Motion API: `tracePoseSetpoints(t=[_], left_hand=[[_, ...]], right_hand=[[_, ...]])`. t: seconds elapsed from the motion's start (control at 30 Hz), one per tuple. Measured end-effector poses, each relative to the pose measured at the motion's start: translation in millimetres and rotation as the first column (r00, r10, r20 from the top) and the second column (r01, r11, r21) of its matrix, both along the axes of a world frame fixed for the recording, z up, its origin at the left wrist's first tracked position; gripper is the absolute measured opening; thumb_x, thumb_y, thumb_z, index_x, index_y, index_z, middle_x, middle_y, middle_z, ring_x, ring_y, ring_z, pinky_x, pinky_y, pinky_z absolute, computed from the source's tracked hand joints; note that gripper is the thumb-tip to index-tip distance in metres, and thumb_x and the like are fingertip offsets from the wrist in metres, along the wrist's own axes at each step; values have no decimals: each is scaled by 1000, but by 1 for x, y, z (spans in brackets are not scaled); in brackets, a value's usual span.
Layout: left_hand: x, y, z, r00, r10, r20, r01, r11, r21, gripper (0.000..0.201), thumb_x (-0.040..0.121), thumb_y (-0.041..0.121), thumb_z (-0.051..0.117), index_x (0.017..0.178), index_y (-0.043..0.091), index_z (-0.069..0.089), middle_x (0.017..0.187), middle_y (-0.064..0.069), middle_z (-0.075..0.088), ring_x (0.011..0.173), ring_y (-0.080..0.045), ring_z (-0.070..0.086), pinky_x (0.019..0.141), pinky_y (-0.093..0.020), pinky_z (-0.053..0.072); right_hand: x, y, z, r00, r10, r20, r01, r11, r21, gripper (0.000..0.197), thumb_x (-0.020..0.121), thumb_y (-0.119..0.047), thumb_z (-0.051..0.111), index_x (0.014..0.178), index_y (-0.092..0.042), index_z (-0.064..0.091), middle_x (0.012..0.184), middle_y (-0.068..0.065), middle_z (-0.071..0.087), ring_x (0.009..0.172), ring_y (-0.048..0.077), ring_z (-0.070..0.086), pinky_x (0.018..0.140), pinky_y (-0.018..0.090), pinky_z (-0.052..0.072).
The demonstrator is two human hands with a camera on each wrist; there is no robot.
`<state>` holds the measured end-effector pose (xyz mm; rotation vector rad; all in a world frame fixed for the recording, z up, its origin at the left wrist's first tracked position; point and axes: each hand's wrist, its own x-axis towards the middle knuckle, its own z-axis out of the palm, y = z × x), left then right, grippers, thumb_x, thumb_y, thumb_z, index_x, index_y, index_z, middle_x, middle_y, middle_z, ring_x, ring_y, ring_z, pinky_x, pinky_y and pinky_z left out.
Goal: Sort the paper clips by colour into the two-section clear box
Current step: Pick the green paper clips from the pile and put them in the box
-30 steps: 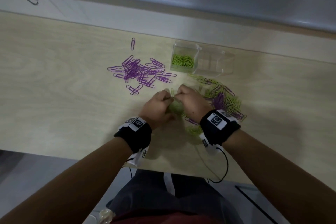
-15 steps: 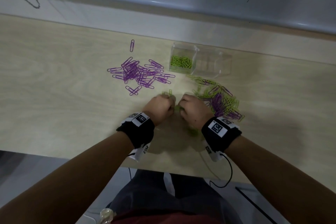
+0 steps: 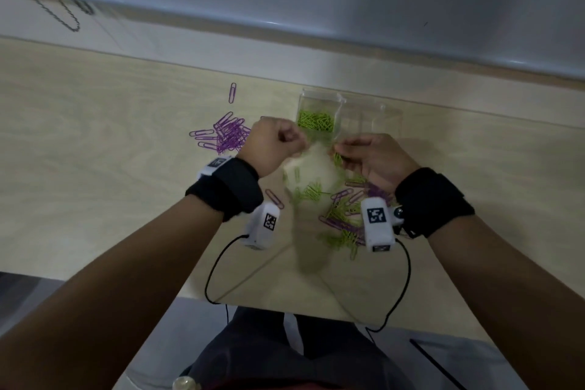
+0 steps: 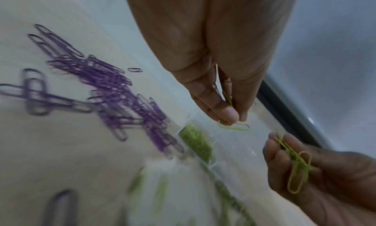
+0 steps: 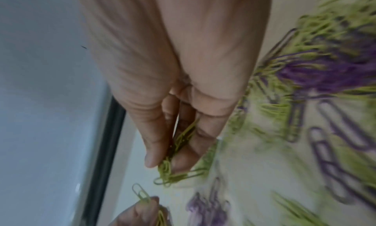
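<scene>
Both hands hover just in front of the two-section clear box (image 3: 384, 119). My left hand (image 3: 297, 142) pinches a few green paper clips (image 4: 234, 126) between thumb and fingers. My right hand (image 3: 341, 150) pinches a small bunch of green clips (image 5: 173, 171) too. The box's left section holds a heap of green clips (image 3: 315, 120); its right section looks empty. A pile of purple clips (image 3: 228, 134) lies left of the box, partly behind my left wrist. A mixed green and purple pile (image 3: 343, 212) lies under and near my right wrist.
One purple clip (image 3: 232, 92) lies alone beyond the purple pile. A few green clips (image 3: 308, 191) lie loose between my wrists. A pale wall ledge (image 3: 285, 66) runs behind the box. Wrist-camera cables (image 3: 218, 263) hang over the table's near edge.
Both hands have lifted off the table by the mixed pile and moved forward to the box, each carrying green clips. They are now spread slightly apart.
</scene>
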<state>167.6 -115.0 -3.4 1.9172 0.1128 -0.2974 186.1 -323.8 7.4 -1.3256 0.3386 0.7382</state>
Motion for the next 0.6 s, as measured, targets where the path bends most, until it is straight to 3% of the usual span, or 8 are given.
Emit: tracePoseSetpoints(t=[0.17, 0.27, 0.37, 0.43, 0.53, 0.57, 0.6], left_hand=[[51, -13, 11, 982, 172, 79, -166, 983, -72, 4, 77, 10, 70, 77, 7, 70, 70, -12, 69, 60, -17, 62, 66, -34, 57], [71, -26, 6, 986, 146, 79, -155, 981, 114, 9, 77, 13, 71, 76, 4, 70, 62, -4, 64, 55, -12, 58, 57, -23, 51], [75, -32, 0, 1000, -22, -1, 21, 933, 358, 15, 83, 17, 65, 81, 5, 72, 72, -8, 64, 67, -16, 57, 62, -20, 40], [75, -26, -5, 1000, -5, -28, 13, 950, 311, 16, 86, 10, 58, 87, 2, 72, 83, -14, 69, 76, -26, 64, 70, -25, 50], [64, -7, -6, 990, 142, -7, -141, 988, 58, 22, 88, -1, 48, 91, 3, 69, 86, -17, 69, 82, -33, 68, 72, -36, 58], [56, 0, -7, 984, 179, 27, -179, 984, 18, 25, 89, -2, 46, 89, 7, 69, 83, -14, 69, 80, -31, 69, 69, -34, 58], [45, 7, -7, 979, 192, 72, -195, 980, 30, 27, 88, -3, 45, 86, 11, 69, 78, -10, 69, 76, -28, 69, 68, -33, 58]], right_hand=[[46, 20, 21, 957, -66, 283, 112, 982, -150, 8, 77, 6, 70, 79, -1, 67, 69, 6, 71, 65, 16, 65, 65, 24, 57], [66, 37, 10, 882, 5, 472, 196, 906, -376, 12, 74, 1, 74, 71, -10, 70, 69, 7, 69, 62, 16, 65, 64, 26, 56], [72, 47, -12, 851, 257, 457, 138, 731, -668, 8, 77, -9, 72, 84, -11, 75, 83, 7, 73, 80, 18, 68, 78, 27, 56], [68, 47, -22, 847, 365, 386, 33, 689, -724, 16, 81, -7, 66, 95, -8, 74, 95, 9, 73, 90, 18, 67, 86, 25, 53], [56, 34, -12, 820, 353, 450, 68, 721, -689, 28, 83, 1, 50, 95, -7, 74, 96, 8, 72, 86, 13, 64, 77, 8, 49], [51, 25, -9, 811, 323, 487, 103, 742, -663, 30, 82, 1, 48, 92, -8, 75, 93, 7, 73, 84, 15, 65, 77, 12, 52], [44, 17, -6, 805, 298, 513, 123, 762, -636, 29, 80, 0, 49, 88, -9, 75, 89, 7, 73, 83, 19, 67, 79, 23, 56]])
